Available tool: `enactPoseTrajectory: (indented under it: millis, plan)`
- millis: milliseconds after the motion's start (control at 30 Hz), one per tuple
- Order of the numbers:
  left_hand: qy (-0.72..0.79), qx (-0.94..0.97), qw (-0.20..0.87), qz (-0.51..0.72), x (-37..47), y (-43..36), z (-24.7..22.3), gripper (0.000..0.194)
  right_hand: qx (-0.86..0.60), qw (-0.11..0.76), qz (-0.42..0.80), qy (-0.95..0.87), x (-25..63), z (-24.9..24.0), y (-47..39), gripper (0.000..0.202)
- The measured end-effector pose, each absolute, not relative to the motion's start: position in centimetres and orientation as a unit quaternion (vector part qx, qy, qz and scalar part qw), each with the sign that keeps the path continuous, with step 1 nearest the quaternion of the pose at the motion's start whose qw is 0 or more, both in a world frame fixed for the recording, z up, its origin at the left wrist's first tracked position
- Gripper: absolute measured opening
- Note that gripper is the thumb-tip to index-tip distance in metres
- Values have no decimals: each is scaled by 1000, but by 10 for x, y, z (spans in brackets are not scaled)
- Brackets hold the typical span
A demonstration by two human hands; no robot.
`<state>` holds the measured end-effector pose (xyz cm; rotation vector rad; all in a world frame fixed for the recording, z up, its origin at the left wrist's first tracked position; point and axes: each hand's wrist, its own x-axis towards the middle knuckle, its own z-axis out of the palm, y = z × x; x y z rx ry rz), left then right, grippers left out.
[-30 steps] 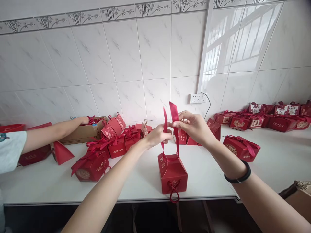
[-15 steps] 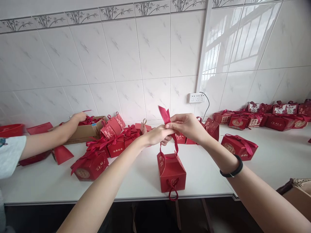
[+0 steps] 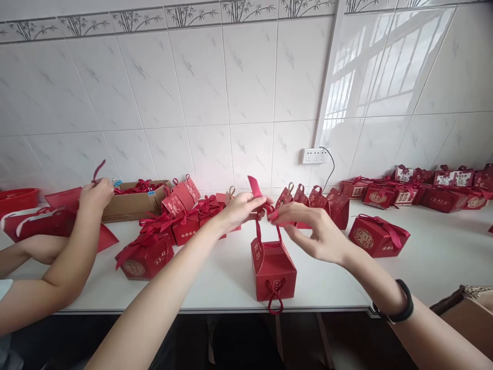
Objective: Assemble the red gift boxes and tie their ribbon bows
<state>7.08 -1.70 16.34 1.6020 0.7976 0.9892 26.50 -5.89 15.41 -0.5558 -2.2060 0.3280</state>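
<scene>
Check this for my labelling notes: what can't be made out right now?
All in the head view:
How the ribbon crosses: covered by the left hand and the blurred right hand.
Any contents of the near red box: hidden by its panels.
Rest of the brown cardboard: cut off by the right edge.
Fine print on the far-right boxes: too small.

White marbled wall tiles (image 3: pixel 250 77), bamboo-patterned border (image 3: pixel 192 14), wall socket (image 3: pixel 315 156), barred window reflection (image 3: pixel 370 67), white table (image 3: pixel 323 288)
</scene>
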Motion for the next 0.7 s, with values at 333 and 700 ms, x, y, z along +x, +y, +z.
enactPoseTrajectory:
  millis: [333,700]
  plan:
    - [373,849,80,366,70,-32,172,11,-386,415,255,-783,265,143,-27,32]
    - [326,847,56,417,66,-31,157,15,-370,363,325,-791,245,138,-25,16]
